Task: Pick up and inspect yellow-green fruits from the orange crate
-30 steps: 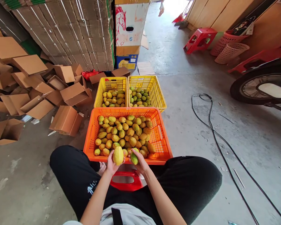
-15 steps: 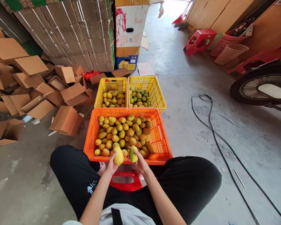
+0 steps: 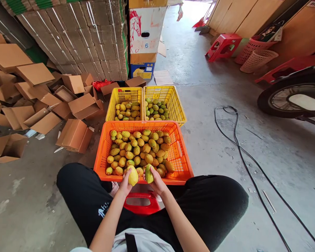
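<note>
Black trousers [image 3: 220,199] on two spread knees frame the near edge of a grey concrete floor [image 3: 207,150]. Between the knees is an orange plastic crate [image 3: 183,164], heaped with yellow, green and orange fruit [image 3: 147,148]. Just beyond it sit two yellow crates, the left one [image 3: 128,91] and the right one [image 3: 176,101], both partly filled. A black cable [image 3: 237,144] loops across the floor on the right; loose cardboard boxes [image 3: 76,134] litter the left. Farther back are bundled cardboard [image 3: 76,38], a white box [image 3: 149,29] with a red horse drawing, and a red stool [image 3: 225,45].

A red plastic object [image 3: 144,209] below the orange crate is too covered to name. The right edge cuts off a motorbike wheel [image 3: 291,96].

The left hand [image 3: 126,183] is wrapped around a pale yellow fruit [image 3: 133,176]; the right hand [image 3: 158,183] is wrapped around a green fruit [image 3: 149,174]. The hands are near each other, both fruits appearing over the orange crate's near rim, a small gap between them.
</note>
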The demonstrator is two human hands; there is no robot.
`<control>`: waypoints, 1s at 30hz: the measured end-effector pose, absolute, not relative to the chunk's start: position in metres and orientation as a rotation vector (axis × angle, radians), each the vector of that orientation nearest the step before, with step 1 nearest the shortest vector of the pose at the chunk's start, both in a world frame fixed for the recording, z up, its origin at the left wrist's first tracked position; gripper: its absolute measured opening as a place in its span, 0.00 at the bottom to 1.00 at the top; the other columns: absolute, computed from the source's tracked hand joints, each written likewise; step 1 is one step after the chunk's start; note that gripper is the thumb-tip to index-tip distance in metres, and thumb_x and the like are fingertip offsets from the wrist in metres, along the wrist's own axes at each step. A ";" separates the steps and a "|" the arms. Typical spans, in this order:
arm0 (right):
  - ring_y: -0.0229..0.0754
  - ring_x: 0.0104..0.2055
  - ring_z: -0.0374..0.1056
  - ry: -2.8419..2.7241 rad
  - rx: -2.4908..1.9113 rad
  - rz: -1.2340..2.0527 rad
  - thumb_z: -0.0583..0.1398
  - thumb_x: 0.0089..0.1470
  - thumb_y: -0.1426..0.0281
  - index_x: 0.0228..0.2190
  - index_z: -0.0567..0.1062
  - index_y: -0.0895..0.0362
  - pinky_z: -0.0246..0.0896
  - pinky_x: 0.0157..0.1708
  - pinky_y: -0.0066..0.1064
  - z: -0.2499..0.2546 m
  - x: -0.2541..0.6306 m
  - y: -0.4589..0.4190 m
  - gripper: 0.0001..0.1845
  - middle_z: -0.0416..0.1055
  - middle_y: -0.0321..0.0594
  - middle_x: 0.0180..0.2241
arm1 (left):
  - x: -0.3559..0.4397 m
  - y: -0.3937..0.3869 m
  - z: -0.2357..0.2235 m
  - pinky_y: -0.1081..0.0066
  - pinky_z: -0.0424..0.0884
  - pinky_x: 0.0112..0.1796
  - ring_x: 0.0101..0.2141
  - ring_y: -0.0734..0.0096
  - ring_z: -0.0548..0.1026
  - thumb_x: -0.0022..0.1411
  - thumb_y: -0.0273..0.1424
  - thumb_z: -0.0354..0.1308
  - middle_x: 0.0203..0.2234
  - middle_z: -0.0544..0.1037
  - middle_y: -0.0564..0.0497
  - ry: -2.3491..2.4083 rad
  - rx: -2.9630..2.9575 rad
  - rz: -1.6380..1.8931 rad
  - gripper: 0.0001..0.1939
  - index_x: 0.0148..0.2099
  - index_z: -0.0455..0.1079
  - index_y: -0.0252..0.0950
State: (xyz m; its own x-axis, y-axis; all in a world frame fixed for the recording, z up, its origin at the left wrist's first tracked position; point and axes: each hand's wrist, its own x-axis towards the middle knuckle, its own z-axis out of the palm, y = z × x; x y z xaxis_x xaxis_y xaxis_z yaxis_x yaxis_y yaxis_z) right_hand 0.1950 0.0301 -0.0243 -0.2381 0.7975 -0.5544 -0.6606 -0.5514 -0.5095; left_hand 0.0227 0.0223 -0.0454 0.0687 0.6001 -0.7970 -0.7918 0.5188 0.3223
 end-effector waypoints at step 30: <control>0.41 0.29 0.73 0.006 -0.939 1.908 0.76 0.40 0.58 0.35 0.78 0.52 0.74 0.35 0.37 -0.023 0.200 0.031 0.22 0.76 0.33 0.28 | 0.021 0.027 -0.018 0.57 0.80 0.47 0.40 0.56 0.84 0.69 0.37 0.59 0.44 0.85 0.39 0.974 -0.262 1.104 0.21 0.60 0.74 0.32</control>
State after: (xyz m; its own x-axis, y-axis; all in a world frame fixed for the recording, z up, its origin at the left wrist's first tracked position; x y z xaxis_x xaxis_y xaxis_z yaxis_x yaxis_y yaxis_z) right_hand 0.2004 0.0312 -0.0232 -0.2299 0.7600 -0.6078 -0.7640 -0.5279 -0.3710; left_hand 0.0211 0.0271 -0.0175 0.1037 0.6307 -0.7691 -0.8415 0.4678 0.2702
